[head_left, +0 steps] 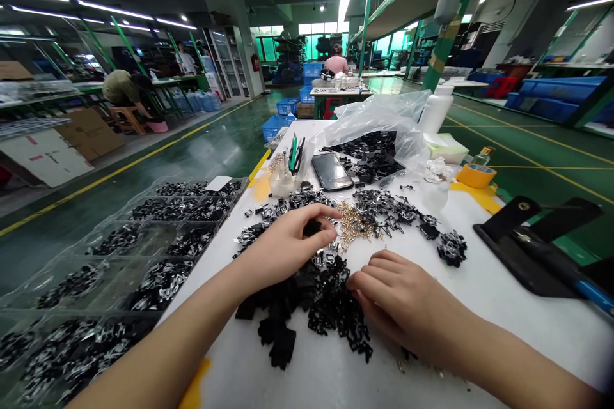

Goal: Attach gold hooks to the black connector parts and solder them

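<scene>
My left hand (288, 244) is over the middle of the white table, its index finger stretched out and apart from the thumb. Beside those fingertips lies a heap of small gold-coloured bent metal pieces (355, 227). Silver metal clips (326, 257) show just below the same hand. My right hand (398, 287) has its fingers curled at the edge of a pile of small black plastic parts (338, 307); whatever its fingertips grip is hidden. Flat black square pieces (283, 342) lie left of that pile. More black-and-silver parts (384, 209) are spread beyond both hands.
Compartment trays (110, 275) of sorted parts stand left of the table. Farther back are a phone (332, 170), a plastic bag (378, 118) of black parts, a white bottle (435, 108) and orange tape (476, 175). A black stand (532, 249) holds a blue-handled tool at right.
</scene>
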Demonstrator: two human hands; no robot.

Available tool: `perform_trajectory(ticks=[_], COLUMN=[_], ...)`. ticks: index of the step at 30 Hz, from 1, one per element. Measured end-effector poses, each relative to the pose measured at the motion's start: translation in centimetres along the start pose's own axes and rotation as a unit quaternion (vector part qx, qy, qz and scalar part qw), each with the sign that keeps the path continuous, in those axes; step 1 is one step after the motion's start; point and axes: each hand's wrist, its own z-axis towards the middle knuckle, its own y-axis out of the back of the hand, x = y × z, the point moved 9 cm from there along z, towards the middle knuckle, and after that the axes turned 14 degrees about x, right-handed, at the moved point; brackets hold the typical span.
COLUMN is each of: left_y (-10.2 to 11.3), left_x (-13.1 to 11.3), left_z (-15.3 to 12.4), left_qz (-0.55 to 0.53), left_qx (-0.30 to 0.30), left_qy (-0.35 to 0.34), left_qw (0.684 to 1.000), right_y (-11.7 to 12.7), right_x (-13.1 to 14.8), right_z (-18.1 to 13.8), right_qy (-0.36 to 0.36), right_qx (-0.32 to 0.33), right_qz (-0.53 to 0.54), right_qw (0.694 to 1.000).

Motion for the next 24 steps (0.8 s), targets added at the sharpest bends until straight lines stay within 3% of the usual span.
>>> perform_trajectory(ticks=[3,10,16,19,20,22,24], left_y=[0.5,1.0,2.5,3.0,2.9,2.5,1.9], left_x=[0.3,0.6,-0.1,-0.3,-0.2,0.2,0.8], left_z=[0.1,0.1,-0.6,-0.8,-0.8,-0.8,-0.8], left_qz=[0.001,-0.095,0.067,0.156,0.176,0.212,0.249], left_qx=[-0.017,0.01,0.015,0.01,0.018,0.051,0.098], left_qy=[0.004,0.008,0.042,0.05,0.056,0.07,0.082], left_qw=[1.0,0.995,0.997,0.986,0.983,0.973,0.96], right_y=[-0.1,-0.5,-1.0,0.8,2.0,4.8,7.0], right_x=[0.1,0.3,0.6,-0.7,-1.8,-5.8,-10.6], right_z=[0.1,0.1,0.2,-0.4,-0.9,-2.6,-5.5], right_qy=[0.0,0.01,0.013,0.002,-0.027,-0.16,-0.361], right_qx=[0.006,0.03,0.035,-0.003,-0.028,-0.073,-0.066], right_qz=[0.001,0.004,0.01,0.005,-0.003,-0.031,-0.081], right_qw=[1.0,0.999,0.999,1.0,0.999,0.984,0.927])
